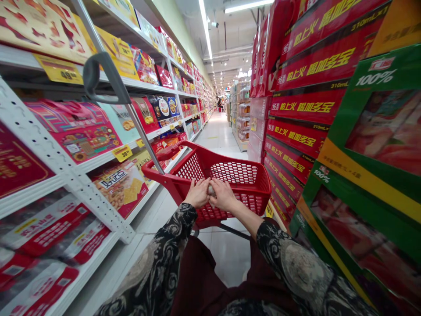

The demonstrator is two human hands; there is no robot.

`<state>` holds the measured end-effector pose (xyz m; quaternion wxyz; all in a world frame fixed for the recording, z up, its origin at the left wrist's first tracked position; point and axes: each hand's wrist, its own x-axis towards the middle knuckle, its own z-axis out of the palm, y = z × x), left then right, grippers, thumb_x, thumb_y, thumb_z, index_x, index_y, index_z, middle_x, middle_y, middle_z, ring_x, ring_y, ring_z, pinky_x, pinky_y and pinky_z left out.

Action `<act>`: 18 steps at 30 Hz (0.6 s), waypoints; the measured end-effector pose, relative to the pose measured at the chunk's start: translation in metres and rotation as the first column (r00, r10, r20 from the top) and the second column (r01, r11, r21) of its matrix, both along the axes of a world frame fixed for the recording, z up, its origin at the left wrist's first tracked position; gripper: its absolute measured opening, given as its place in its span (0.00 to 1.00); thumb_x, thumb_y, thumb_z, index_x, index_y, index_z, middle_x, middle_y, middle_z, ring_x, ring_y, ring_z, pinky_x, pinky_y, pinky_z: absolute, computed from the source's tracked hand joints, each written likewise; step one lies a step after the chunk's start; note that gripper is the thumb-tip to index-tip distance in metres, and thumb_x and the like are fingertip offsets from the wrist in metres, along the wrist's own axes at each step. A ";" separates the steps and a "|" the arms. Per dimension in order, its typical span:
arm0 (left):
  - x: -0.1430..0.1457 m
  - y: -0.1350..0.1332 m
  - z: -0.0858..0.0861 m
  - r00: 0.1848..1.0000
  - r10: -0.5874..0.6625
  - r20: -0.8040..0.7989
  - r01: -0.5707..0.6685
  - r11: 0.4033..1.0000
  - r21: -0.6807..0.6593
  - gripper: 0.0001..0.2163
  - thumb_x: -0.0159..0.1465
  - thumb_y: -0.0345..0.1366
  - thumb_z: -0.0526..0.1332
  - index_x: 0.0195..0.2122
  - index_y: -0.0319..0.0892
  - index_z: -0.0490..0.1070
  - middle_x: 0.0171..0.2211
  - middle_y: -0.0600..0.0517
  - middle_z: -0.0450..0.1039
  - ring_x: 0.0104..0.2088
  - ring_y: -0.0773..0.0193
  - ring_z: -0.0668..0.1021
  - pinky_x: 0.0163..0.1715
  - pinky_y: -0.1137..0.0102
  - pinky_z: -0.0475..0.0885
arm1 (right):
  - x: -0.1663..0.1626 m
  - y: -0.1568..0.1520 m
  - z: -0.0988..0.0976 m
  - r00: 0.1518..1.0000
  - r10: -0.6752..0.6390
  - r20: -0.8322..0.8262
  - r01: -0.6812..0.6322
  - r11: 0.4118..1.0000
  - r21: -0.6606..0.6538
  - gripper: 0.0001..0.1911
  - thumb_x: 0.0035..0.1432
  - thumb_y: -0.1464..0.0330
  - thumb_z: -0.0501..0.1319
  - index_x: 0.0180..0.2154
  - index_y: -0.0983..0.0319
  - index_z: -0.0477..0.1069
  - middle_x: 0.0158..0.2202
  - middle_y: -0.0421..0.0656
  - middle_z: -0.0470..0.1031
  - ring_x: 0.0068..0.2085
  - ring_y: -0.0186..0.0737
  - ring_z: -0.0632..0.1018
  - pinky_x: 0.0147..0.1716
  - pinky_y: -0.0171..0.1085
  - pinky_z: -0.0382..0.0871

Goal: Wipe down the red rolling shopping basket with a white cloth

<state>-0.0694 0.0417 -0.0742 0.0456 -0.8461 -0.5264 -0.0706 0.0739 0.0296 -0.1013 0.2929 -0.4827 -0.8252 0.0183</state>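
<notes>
My left hand [197, 193] and my right hand [224, 195] meet at the near rim of a red plastic shopping basket [241, 172] on wheels. Both have curled fingers, closed around a small pale object [211, 190] between them; what it is, I cannot make out. Perforated walls surround the basket's interior, and the part behind my hands is hidden. From its left side a metal pull rod rises, ending in a grey looped handle [108, 83] that leans toward the shelves. Patterned dark sleeves cover both forearms.
White shelves [94, 164] with boxed snacks, bottle packs and yellow price tags line the left. Red drink cartons [305, 105] and green boxes [375, 145] are stacked high close on the right. A tiled aisle [219, 127] runs ahead, with a distant person [219, 102].
</notes>
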 end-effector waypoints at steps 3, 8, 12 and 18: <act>-0.003 0.004 0.001 0.998 0.033 0.048 -0.032 0.999 -0.025 0.30 0.57 0.33 0.51 0.62 0.34 0.46 0.59 0.40 0.59 0.59 0.58 0.62 0.60 0.54 0.48 | -0.004 0.002 -0.005 1.000 -0.017 0.008 0.017 1.000 0.009 0.25 0.57 0.65 0.54 0.55 0.65 0.59 0.58 0.52 0.61 0.56 0.46 0.63 0.53 0.47 0.55; -0.005 0.009 -0.001 0.998 0.022 0.056 -0.023 1.000 0.019 0.26 0.58 0.28 0.49 0.59 0.34 0.53 0.55 0.41 0.65 0.54 0.59 0.68 0.57 0.59 0.55 | -0.012 0.004 -0.013 0.995 -0.092 -0.032 0.095 0.992 0.088 0.19 0.56 0.66 0.56 0.50 0.62 0.63 0.53 0.48 0.67 0.50 0.45 0.68 0.48 0.43 0.59; -0.005 0.009 -0.001 0.999 0.007 0.035 -0.009 0.999 0.042 0.24 0.58 0.26 0.49 0.58 0.34 0.56 0.49 0.42 0.71 0.48 0.59 0.73 0.52 0.63 0.62 | -0.014 0.004 -0.010 0.992 -0.122 -0.028 0.124 0.988 0.088 0.12 0.56 0.69 0.54 0.44 0.61 0.65 0.45 0.46 0.71 0.44 0.43 0.70 0.42 0.40 0.59; -0.005 0.003 -0.005 0.999 -0.024 0.045 0.020 0.995 0.100 0.23 0.59 0.24 0.47 0.56 0.37 0.59 0.52 0.45 0.69 0.52 0.62 0.70 0.55 0.64 0.58 | 0.020 -0.008 -0.013 0.988 -0.133 -0.074 0.141 0.983 0.113 0.12 0.53 0.75 0.51 0.40 0.61 0.66 0.39 0.44 0.73 0.40 0.41 0.71 0.44 0.40 0.55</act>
